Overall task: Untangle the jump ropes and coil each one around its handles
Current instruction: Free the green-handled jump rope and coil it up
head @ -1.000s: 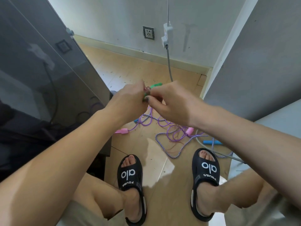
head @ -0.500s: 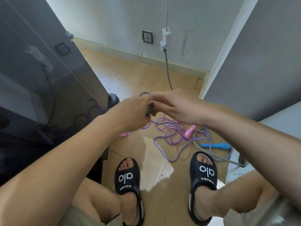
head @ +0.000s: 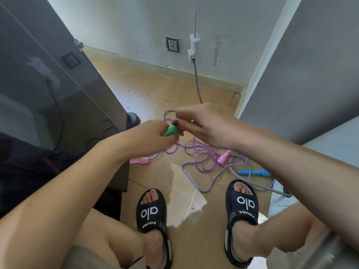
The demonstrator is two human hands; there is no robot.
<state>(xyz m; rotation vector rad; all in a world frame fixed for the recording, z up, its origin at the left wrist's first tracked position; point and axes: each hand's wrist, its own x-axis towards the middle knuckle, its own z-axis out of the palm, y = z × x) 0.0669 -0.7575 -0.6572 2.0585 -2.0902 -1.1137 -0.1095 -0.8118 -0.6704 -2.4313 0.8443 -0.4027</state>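
On the tan wood floor, left hand grips green plastic handle; right hand pinches the purple-white braided rope just beside; wind tight, even turns.

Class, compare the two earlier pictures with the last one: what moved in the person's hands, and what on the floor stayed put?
The left hand now shows more of the green handle it grips; the right hand still pinches at its tip. The rope loop came up beside them. The pink handles and blue handle stayed on the floor.
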